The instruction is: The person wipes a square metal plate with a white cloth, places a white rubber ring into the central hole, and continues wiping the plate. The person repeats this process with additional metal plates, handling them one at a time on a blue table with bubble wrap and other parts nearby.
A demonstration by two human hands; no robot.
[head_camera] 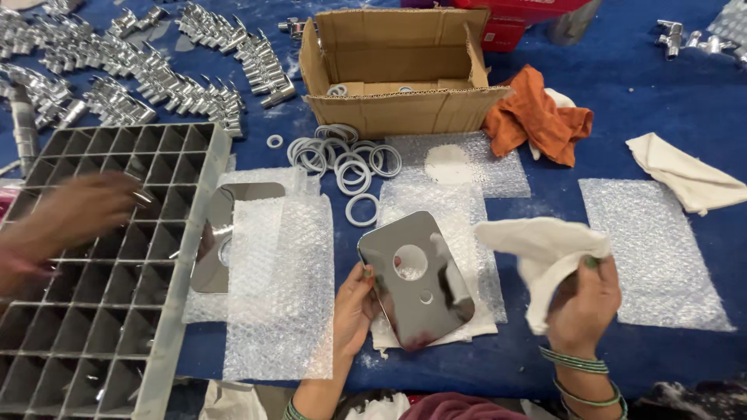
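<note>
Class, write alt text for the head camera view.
The left hand tilts a shiny chrome rectangular plate with holes while the right hand holds a white cloth, above bubble wrap sheets on a blue table.

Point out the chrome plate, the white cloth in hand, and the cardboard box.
Chrome plate (416, 292): head view, on its lower face.
White cloth (541, 249): head view, on its middle fold.
Cardboard box (405, 113): head view, on its front wall.
</note>
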